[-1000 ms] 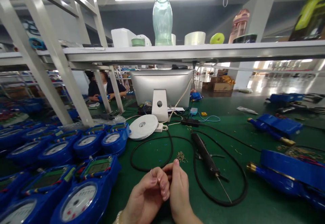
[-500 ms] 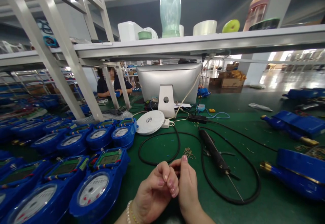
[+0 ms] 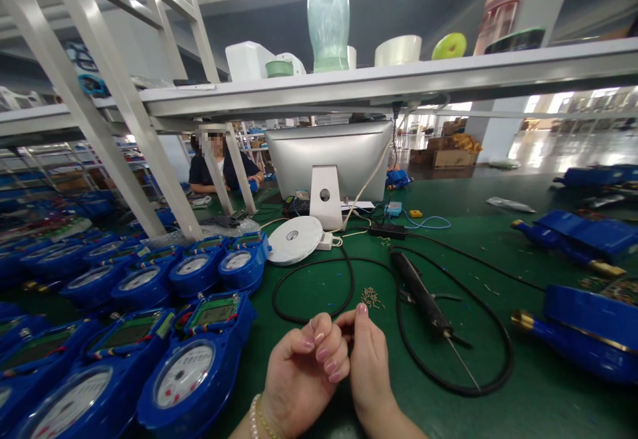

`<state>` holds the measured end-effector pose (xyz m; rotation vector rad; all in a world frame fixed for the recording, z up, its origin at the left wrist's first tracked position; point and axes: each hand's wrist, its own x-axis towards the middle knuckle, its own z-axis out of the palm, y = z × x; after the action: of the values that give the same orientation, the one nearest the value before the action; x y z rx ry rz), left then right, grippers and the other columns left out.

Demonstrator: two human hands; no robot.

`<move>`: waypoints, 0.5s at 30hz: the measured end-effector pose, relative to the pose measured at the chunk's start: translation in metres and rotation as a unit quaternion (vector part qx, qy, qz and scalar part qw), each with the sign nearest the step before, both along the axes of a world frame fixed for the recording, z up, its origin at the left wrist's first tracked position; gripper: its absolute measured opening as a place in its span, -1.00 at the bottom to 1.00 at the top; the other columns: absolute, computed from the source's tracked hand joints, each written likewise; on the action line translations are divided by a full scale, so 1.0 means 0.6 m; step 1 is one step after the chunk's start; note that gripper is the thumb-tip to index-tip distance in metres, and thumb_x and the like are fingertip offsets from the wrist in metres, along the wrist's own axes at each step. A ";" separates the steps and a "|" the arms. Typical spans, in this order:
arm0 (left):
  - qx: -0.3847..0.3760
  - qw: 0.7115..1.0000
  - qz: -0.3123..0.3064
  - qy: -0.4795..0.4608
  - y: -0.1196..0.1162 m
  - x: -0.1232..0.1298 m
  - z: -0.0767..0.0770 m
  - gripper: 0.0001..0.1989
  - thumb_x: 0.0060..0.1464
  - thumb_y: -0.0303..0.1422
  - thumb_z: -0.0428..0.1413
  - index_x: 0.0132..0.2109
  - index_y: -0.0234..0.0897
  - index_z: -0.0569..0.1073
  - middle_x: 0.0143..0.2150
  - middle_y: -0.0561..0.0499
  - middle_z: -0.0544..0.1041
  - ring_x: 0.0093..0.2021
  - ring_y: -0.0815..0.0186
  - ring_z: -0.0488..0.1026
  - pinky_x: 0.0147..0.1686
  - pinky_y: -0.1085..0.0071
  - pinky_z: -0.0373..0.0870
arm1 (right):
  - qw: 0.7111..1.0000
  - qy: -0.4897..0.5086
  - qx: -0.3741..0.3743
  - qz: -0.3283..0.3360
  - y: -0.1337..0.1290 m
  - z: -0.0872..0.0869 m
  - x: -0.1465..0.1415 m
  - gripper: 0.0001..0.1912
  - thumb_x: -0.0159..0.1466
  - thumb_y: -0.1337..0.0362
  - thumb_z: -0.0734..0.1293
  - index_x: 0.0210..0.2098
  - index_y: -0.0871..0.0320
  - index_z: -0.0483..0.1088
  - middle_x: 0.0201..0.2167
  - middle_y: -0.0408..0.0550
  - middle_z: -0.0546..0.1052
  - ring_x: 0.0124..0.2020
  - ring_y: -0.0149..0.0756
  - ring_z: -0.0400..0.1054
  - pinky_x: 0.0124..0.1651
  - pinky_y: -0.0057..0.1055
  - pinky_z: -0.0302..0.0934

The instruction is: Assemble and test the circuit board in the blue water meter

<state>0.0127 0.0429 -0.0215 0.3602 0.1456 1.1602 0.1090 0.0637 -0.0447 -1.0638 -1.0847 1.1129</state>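
Note:
My left hand, with a beaded bracelet at its wrist, is curled with its fingers folded in toward the palm. It touches my right hand, whose fingers are pressed together and partly hidden behind the left. Whatever they hold, if anything, is hidden. Just beyond the fingertips lies a small pile of screws on the green table. To the right is a black electric screwdriver with a long thin bit, and its cable loops around it. A blue meter with a round dial stands left of my hands.
Rows of blue meters fill the left side. A white reel lies before a monitor. More blue meters lie at the right. A shelf with bottles and tape crosses above. A person sits beyond the posts.
My left fingers have curled in more, with the thumb beside them. The right hand has hardly moved. The view has shifted slightly, and the other person's hand has risen with a blue part.

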 end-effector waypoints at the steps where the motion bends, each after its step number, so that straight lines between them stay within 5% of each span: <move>1: -0.003 1.000 0.002 0.005 0.001 0.000 -0.001 -0.95 -0.20 -0.46 0.04 -0.52 -0.33 0.28 -0.59 0.12 0.05 -0.56 0.42 0.08 -0.52 0.49 0.06 | 1.000 0.002 0.000 0.000 0.001 -0.001 0.000 -0.32 0.32 -0.21 0.02 -0.50 0.23 0.38 -0.59 -0.16 0.41 -0.54 -0.44 0.30 -0.41 -0.44 0.19; 9: -0.028 0.995 0.049 0.081 0.003 0.006 -0.009 -0.80 -0.12 -0.61 0.20 -0.41 -0.31 0.32 -0.54 0.15 0.16 -0.56 0.50 0.10 -0.53 0.53 0.08 | 0.998 -0.022 0.030 -0.044 0.003 -0.006 -0.008 -0.35 0.38 -0.13 -0.03 -0.46 0.24 0.35 -0.59 -0.16 0.39 -0.57 -0.46 0.30 -0.46 -0.47 0.23; 15: -0.064 0.986 0.026 0.150 0.012 0.001 -0.017 -0.78 -0.22 -0.55 0.28 -0.40 -0.27 0.42 -0.49 0.14 0.35 -0.54 0.47 0.26 -0.52 0.49 0.19 | 0.960 -0.193 0.154 -0.132 0.001 0.026 0.035 -0.60 0.41 0.06 0.04 -0.24 0.22 0.34 -0.38 -0.10 0.43 -0.36 -0.39 0.36 -0.30 -0.38 0.29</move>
<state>0.0135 0.0502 -0.0316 0.4185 0.4934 1.1356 0.1301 0.0642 -0.0292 -1.1583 -1.3265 0.5100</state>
